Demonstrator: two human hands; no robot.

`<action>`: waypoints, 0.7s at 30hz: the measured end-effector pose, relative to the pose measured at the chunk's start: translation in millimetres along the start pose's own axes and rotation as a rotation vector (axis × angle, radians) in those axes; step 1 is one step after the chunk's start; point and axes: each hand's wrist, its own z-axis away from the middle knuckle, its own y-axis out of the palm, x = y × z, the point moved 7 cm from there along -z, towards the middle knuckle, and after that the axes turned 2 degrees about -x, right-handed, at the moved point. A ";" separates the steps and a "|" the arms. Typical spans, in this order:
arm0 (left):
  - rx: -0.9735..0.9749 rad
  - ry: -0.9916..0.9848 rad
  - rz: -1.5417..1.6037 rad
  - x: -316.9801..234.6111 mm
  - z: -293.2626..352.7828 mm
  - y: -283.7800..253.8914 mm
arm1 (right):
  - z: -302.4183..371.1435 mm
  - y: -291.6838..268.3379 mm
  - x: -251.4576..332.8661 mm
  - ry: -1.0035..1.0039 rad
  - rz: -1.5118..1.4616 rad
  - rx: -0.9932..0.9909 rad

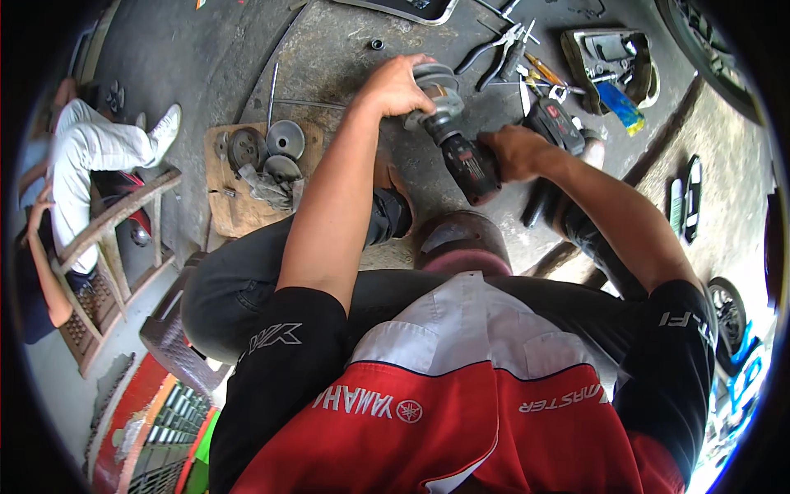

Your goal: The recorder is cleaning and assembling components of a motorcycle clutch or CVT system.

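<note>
My left hand (393, 89) is wrapped round a round grey metal pulley (436, 78), thumb toward me, fingertips hidden on its far side. In my right hand (514, 152) is the grip of a black and red cordless impact wrench (469, 167). Its battery (557, 123) sticks out beyond my knuckles. The wrench's nose, with a socket (442, 125), points away from me at the pulley's near face; it appears to touch its centre. A wooden board (226, 210) to the left carries metal cups (285, 138), a round drum-like part (245, 148) and a crumpled clear plastic bag (271, 188).
Pliers (498, 51), screwdrivers (539, 67) and a parts tray (650, 86) with a blue-yellow packet (619, 107) lie far right. A loose socket (377, 44) and a T-handle rod (273, 95) are on the floor. Another person sits left by a wooden stool (123, 222).
</note>
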 end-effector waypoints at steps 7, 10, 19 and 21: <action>-0.037 0.023 -0.136 9.2 -20.5 -35.0 | -28.2 -10.0 18.1 0.156 0.000 -0.175; -0.110 0.055 -0.114 18.5 -19.8 -28.9 | -32.8 -2.6 18.7 0.132 -0.046 -0.179; -0.696 0.035 -0.198 35.4 -15.5 -14.0 | -35.7 -14.9 24.0 0.116 -0.085 -0.221; -0.777 0.076 -0.137 37.1 -13.8 -17.4 | -35.3 -19.3 26.7 0.101 -0.074 -0.220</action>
